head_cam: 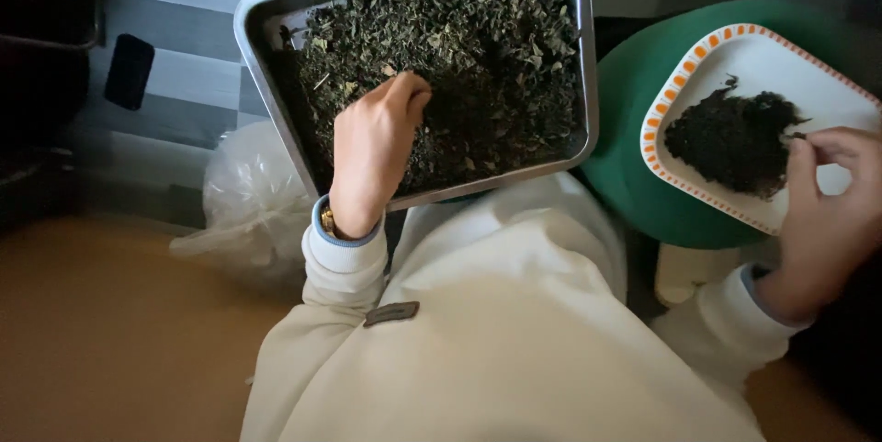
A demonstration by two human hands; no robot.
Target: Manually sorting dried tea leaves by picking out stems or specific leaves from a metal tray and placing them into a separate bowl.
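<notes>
Your left hand (372, 153) rests in the metal tray (266, 10) of dried green leaves (459, 47), fingers curled down into the heap near the tray's near-left corner; whether they pinch any leaf, you cannot tell. The tray's near edge lies just over your lap, its left rim beside a clear plastic bag (243, 194). Your right hand (827, 221) reaches to the white plate with an orange-dashed rim (684, 65), thumb and fingertips closed on a dark bit at the edge of the sorted dark pile (730, 139). The plate sits on a green round stool (634, 185), just beside the tray's right rim.
</notes>
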